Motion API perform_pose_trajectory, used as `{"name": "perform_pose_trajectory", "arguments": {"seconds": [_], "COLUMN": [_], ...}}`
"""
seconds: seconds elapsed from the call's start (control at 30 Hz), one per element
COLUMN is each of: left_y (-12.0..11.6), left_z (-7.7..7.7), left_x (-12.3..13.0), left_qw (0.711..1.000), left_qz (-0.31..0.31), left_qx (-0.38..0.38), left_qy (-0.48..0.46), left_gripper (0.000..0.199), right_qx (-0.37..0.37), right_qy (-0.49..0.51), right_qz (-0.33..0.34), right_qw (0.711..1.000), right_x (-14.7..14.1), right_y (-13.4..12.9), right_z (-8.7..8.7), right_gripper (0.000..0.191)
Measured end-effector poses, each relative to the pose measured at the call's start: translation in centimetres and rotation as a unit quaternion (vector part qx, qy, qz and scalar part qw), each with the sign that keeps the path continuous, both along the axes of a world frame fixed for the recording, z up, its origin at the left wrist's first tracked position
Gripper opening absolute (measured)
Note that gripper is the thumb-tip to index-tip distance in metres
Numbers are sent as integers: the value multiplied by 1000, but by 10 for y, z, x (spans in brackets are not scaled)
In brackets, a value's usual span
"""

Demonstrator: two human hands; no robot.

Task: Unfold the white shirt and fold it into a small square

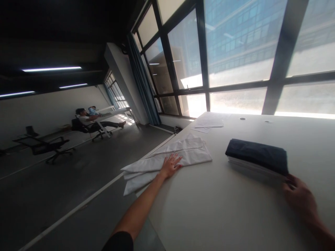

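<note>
My left hand lies flat with fingers spread on a white folded cloth, which looks like a garment. Part of this cloth hangs over the table's left edge in pointed layers. To the right, a dark navy folded cloth rests on top of a stack of white folded layers. My right hand is closed around the near right corner of that stack. Its thumb and fingers are partly in shadow, so how many layers it grips is hidden.
The white table has a round cable hole and some paper sheets toward the windows. Beyond its left edge is grey floor with an office chair. Two people sit at a far desk. A blue curtain hangs beside the windows.
</note>
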State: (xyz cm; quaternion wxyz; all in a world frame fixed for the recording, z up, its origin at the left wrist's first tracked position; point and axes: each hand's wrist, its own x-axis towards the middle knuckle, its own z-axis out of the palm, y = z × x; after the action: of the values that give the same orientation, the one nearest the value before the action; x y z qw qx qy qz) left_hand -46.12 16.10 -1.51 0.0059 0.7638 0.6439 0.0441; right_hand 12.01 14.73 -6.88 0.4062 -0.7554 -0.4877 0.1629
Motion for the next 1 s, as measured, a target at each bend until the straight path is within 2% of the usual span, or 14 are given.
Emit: {"name": "perform_pose_trajectory", "arguments": {"seconds": [0.3,0.43,0.53,0.63,0.73,0.83,0.87,0.93,1.0], "left_y": [48,57,57,55,55,64,69,80,92], "left_z": [1,2,1,1,12,32,39,48,53], "left_x": [18,28,51,103,181,262,285,323,347], "left_qw": [997,995,992,991,985,959,951,945,944], "left_qz": [71,96,121,97,-52,-223,-260,-298,-310], "left_qx": [-27,-30,-5,96,153,138,127,105,85], "left_qy": [13,23,27,-1,-67,-105,-104,-85,-70], "left_gripper": [57,54,58,68,73,71,68,60,50], "right_qx": [44,65,81,94,106,117,120,125,128], "right_qy": [18,23,24,27,27,33,36,41,45], "right_qz": [-11,-15,-16,-13,-14,-10,-8,-2,-2], "right_qw": [999,998,996,995,994,992,992,991,991], "right_x": [-7,-8,-9,-10,-11,-12,-12,-12,-12], "right_y": [5,7,9,10,10,9,9,9,9], "right_z": [-3,-6,-8,-9,-9,-7,-7,-6,-6], "right_gripper": [65,60,59,58,57,55,55,54,54]}}
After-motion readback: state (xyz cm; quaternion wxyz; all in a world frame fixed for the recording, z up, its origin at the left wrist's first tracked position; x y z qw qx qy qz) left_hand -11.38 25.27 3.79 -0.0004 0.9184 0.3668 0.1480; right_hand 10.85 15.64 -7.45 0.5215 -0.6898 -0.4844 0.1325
